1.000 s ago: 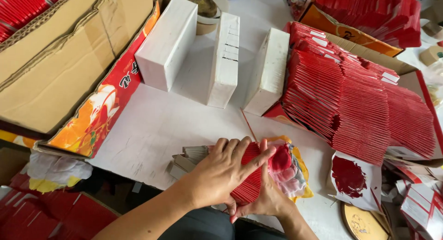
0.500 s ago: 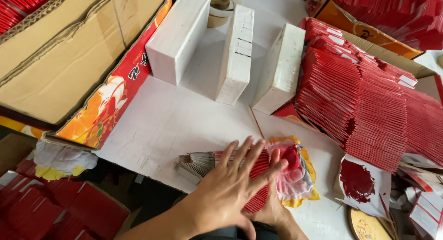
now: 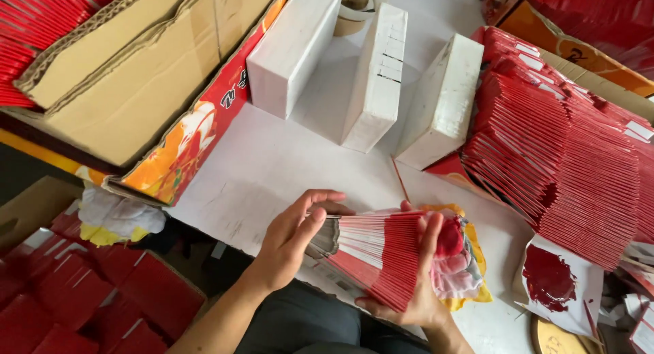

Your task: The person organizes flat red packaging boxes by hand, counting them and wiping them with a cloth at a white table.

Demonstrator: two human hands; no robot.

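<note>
Cupping fanned red envelopes [image 3: 378, 255], both hands

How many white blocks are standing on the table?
3: the left white block beside the cardboard box, the middle white block, the right white block against the red envelope stacks. None seems hidden.

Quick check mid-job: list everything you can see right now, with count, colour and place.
fanned stack of red paper envelopes: one, red, front centre, in both hands
white rectangular blocks: three, white, table top centre
rows of red envelopes: many, red, right
brown cardboard box: one, brown with orange-red printed side, left
red cartons: several, red, lower left
red-stained white paper sheet: one, lower right
white table: one, centre
left hand: at the stack's left end
right hand: gripping the stack
</note>
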